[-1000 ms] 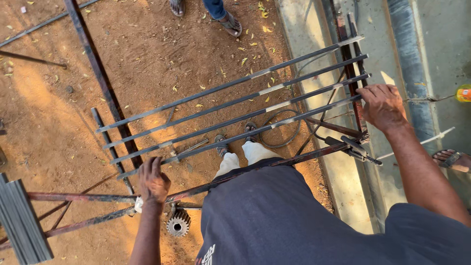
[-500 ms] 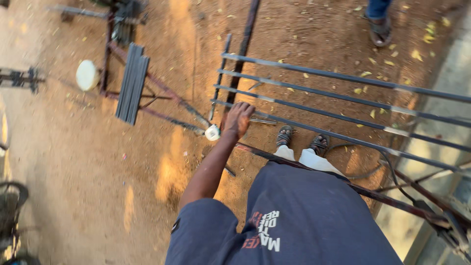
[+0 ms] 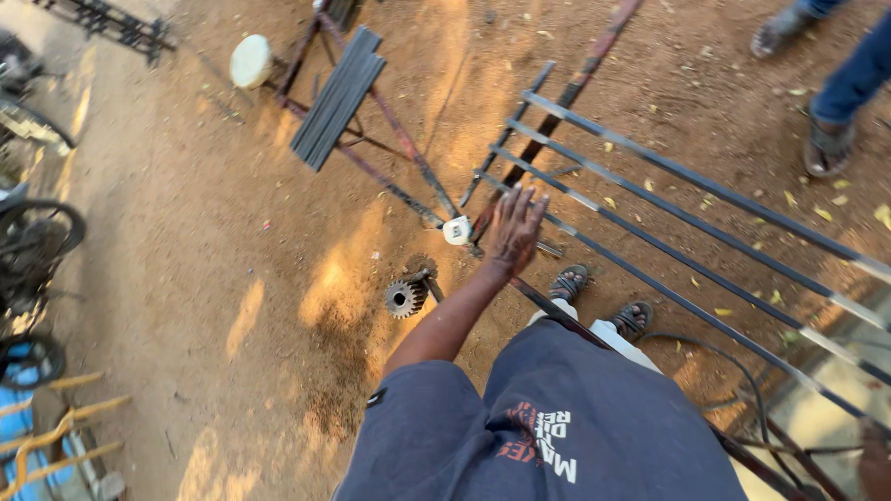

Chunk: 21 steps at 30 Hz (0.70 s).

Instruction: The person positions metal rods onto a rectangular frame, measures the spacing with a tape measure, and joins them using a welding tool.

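A grille of long parallel steel bars (image 3: pixel 687 186) lies across the red dirt in front of me. My left hand (image 3: pixel 515 227) is stretched out over its near left end, fingers spread, touching or just above a bar and holding nothing. A small white block (image 3: pixel 457 230) sits right beside that hand. A toothed steel gear (image 3: pixel 404 299) lies on the ground just below and to the left of it. Only a sliver of my right hand (image 3: pixel 874 461) shows at the bottom right corner, near the grille's lower bars, and its grip is hidden.
A stand of rusty rods carries a stack of dark flat strips (image 3: pixel 339 93) and a pale round disc (image 3: pixel 251 60). Another person's sandalled feet (image 3: pixel 826 139) stand top right. A black cable (image 3: pixel 733 371) loops by my feet. Wheels (image 3: pixel 37 241) and yellow bars (image 3: pixel 56 417) crowd the left.
The view has swung left, away from the grille's right end. My left hand has gone from a closed grip on a bar to spread fingers. My right hand has slid almost out of view.
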Tool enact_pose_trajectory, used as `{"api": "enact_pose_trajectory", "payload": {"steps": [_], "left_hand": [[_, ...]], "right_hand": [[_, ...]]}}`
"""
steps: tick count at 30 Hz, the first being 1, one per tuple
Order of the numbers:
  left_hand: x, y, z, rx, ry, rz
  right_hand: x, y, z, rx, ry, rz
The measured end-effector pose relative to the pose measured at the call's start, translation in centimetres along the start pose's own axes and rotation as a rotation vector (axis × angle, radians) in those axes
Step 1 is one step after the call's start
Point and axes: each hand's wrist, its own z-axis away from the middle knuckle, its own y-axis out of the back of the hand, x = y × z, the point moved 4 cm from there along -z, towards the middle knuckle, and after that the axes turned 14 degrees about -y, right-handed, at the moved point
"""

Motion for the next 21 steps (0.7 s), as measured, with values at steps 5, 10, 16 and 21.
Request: {"api": "enact_pose_trajectory", "payload": {"steps": [5, 10, 16, 21], "left_hand": [[2.0, 4.3, 3.5, 0.111, 0.117, 0.163], [0.5, 7.0, 6.1, 0.191, 0.215, 0.167], [-7.2, 8.7, 7.9, 0.344, 0.283, 0.148], [-20.2, 10.3, 9.8, 0.514, 0.345, 0.106]], "right_hand": [[-6.9, -1.7, -1.8, -0.096, 0.127, -0.23], [-13.1, -4.4, -3.1, -0.291, 0.142, -0.217], [-21.3, -2.3, -3.8, -0.118, 0.143, -0.307], [-33.3, -2.6, -4.9, -0.158, 0.026, -0.579]]}}
